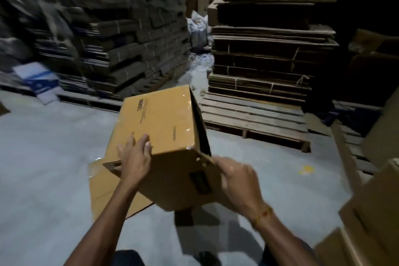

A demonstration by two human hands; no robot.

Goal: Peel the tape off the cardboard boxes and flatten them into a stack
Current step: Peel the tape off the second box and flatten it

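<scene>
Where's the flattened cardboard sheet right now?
In the head view, the flattened cardboard sheet lies on the grey floor left of centre, partly hidden under the cardboard box and the left hand.

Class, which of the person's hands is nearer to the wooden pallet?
Right. The right hand grips the box's corner flap on the wooden pallet's side; the left hand rests on the box's far side.
</scene>
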